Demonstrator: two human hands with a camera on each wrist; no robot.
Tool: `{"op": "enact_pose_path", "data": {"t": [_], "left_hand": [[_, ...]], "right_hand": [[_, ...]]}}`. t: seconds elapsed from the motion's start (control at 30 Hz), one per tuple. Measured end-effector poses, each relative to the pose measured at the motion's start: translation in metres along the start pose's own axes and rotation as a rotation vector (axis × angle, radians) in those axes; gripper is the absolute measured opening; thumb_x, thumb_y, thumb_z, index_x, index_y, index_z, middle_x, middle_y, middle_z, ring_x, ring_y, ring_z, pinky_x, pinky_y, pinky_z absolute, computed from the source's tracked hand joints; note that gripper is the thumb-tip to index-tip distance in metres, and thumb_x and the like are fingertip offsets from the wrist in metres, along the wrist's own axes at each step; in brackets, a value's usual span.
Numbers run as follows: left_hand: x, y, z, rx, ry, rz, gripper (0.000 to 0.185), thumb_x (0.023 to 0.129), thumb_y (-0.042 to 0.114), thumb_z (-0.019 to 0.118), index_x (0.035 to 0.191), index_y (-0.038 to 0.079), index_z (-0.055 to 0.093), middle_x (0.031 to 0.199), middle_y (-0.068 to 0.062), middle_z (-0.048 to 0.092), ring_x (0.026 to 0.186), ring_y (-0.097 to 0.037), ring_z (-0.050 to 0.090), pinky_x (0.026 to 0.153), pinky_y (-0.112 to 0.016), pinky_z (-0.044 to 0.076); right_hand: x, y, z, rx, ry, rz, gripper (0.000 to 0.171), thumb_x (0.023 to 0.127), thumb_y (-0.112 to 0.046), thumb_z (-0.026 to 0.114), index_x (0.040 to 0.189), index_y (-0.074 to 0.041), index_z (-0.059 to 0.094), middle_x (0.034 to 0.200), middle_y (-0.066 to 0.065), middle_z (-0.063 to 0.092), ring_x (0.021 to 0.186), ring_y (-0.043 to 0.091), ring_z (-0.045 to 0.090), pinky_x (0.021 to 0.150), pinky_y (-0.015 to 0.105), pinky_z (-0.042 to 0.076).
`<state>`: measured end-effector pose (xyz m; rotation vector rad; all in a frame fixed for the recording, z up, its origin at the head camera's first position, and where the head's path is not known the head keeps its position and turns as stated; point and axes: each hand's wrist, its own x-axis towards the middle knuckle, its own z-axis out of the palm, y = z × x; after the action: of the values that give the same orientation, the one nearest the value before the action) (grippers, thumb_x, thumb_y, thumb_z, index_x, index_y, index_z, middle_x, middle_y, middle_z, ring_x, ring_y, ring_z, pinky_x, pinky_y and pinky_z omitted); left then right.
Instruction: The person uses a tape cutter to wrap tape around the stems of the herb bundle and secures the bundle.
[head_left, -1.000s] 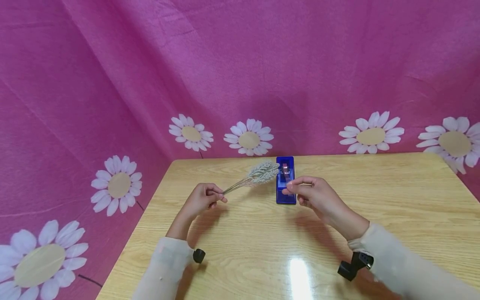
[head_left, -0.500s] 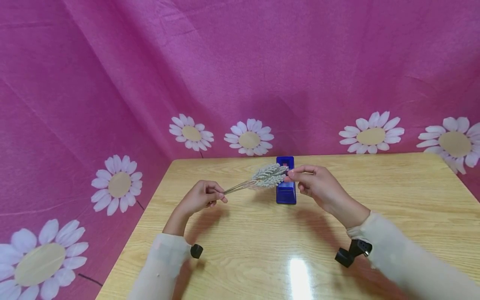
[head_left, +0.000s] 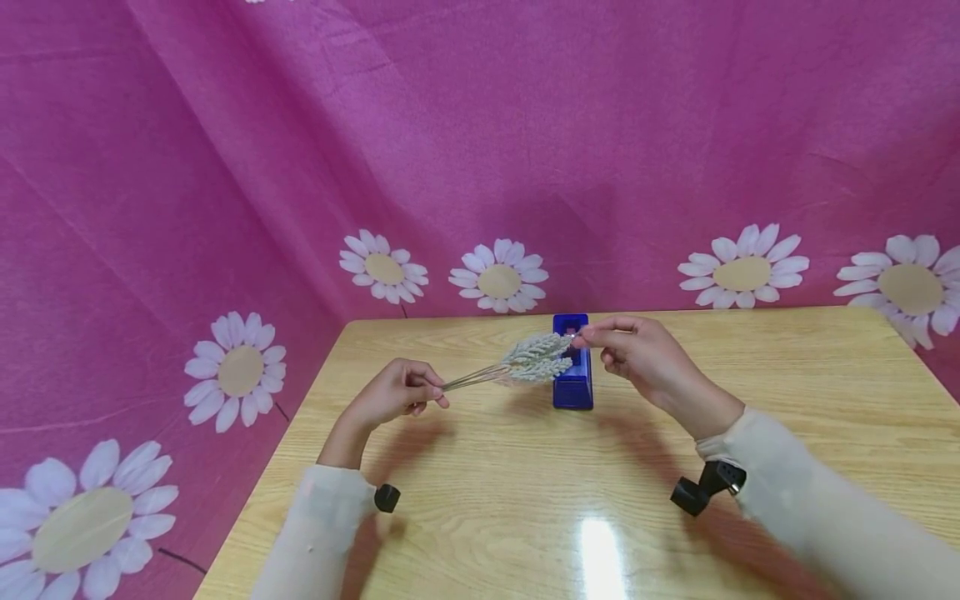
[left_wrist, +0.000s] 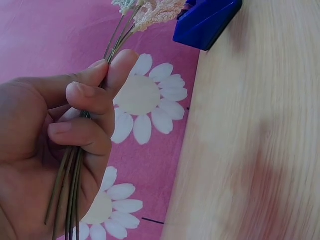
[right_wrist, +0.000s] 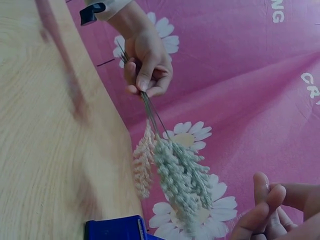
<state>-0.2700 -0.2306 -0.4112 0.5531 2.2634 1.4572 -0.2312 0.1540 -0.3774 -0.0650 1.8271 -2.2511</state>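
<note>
Pink daisy-print cloth is hung behind and beside a pale wood surface. A bunch of sprigs is held above the surface by its thin stems, which are gripped in the curled fingers of the left hand. The fluffy heads are pointed toward a blue box standing at mid-surface, just in front of it in the head view. The right hand is raised at the tips of the heads, thumb and forefinger closed together; whether a sprig tip is pinched cannot be told. Judged step: the bunch is being steadied while one sprig is picked out. A clean pinch on a single head would be needed next, with the stems kept tightly held.
</note>
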Motion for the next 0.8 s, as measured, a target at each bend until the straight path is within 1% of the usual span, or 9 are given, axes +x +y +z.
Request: {"op": "enact_pose_path", "data": {"t": [0.1, 0.17, 0.27, 0.37, 0.47, 0.6, 0.8], "left_hand": [[-0.003, 0.000, -0.003, -0.002, -0.009, 0.002, 0.012, 0.102, -0.002, 0.059, 0.102, -0.007, 0.070, 0.091, -0.023, 0.076, 0.055, -0.011, 0.046, 0.053, -0.022, 0.039], [-0.004, 0.002, -0.004, -0.006, -0.015, 0.004, 0.012, 0.102, -0.003, 0.059, 0.102, -0.006, 0.071, 0.091, -0.024, 0.075, 0.055, -0.011, 0.046, 0.052, -0.022, 0.038], [-0.004, 0.004, -0.002, -0.018, -0.032, 0.009, 0.012, 0.102, -0.004, 0.059, 0.101, -0.007, 0.070, 0.091, -0.022, 0.076, 0.055, -0.011, 0.047, 0.053, -0.022, 0.038], [0.000, 0.008, 0.003, -0.022, -0.058, 0.027, 0.011, 0.101, -0.004, 0.060, 0.101, -0.008, 0.070, 0.090, -0.019, 0.076, 0.055, -0.011, 0.047, 0.053, -0.022, 0.040], [0.006, 0.012, 0.009, -0.009, -0.088, 0.052, 0.011, 0.101, -0.004, 0.060, 0.102, -0.009, 0.069, 0.090, -0.018, 0.077, 0.055, -0.011, 0.048, 0.053, -0.022, 0.041], [0.017, 0.018, 0.020, 0.022, -0.120, 0.075, 0.011, 0.101, -0.003, 0.060, 0.102, -0.008, 0.070, 0.090, -0.017, 0.077, 0.054, -0.012, 0.049, 0.052, -0.022, 0.042], [0.034, 0.028, 0.038, 0.063, -0.163, 0.093, 0.010, 0.101, -0.002, 0.061, 0.101, -0.005, 0.071, 0.090, -0.014, 0.077, 0.056, -0.014, 0.054, 0.055, -0.026, 0.048]], "right_hand": [[0.000, -0.002, -0.001, 0.027, -0.009, -0.010, 0.016, 0.102, -0.011, 0.066, 0.093, -0.017, 0.078, 0.094, -0.001, 0.079, 0.063, 0.005, 0.052, 0.060, 0.017, 0.046], [0.001, -0.003, -0.002, 0.025, -0.011, -0.011, 0.015, 0.102, -0.011, 0.066, 0.096, -0.016, 0.078, 0.095, -0.001, 0.079, 0.063, 0.005, 0.052, 0.060, 0.017, 0.046], [0.001, -0.004, -0.002, 0.016, -0.009, -0.007, 0.010, 0.102, -0.013, 0.066, 0.101, -0.014, 0.076, 0.097, 0.000, 0.080, 0.064, 0.005, 0.052, 0.061, 0.017, 0.047], [0.002, -0.005, -0.002, 0.015, -0.007, -0.004, 0.008, 0.102, -0.013, 0.067, 0.105, -0.011, 0.074, 0.098, 0.001, 0.080, 0.065, 0.005, 0.053, 0.061, 0.017, 0.047], [0.003, -0.006, 0.000, 0.017, -0.004, 0.001, 0.008, 0.101, -0.013, 0.068, 0.106, -0.010, 0.074, 0.098, 0.001, 0.080, 0.064, 0.005, 0.053, 0.062, 0.017, 0.048], [0.004, -0.007, 0.002, -0.007, -0.006, 0.006, 0.007, 0.101, -0.013, 0.068, 0.105, -0.010, 0.073, 0.097, 0.001, 0.079, 0.064, 0.005, 0.054, 0.061, 0.017, 0.048], [0.005, -0.009, 0.004, -0.033, -0.009, 0.028, 0.022, 0.102, -0.015, 0.068, 0.117, 0.002, 0.067, 0.096, 0.001, 0.079, 0.063, 0.004, 0.056, 0.058, 0.017, 0.047]]}}
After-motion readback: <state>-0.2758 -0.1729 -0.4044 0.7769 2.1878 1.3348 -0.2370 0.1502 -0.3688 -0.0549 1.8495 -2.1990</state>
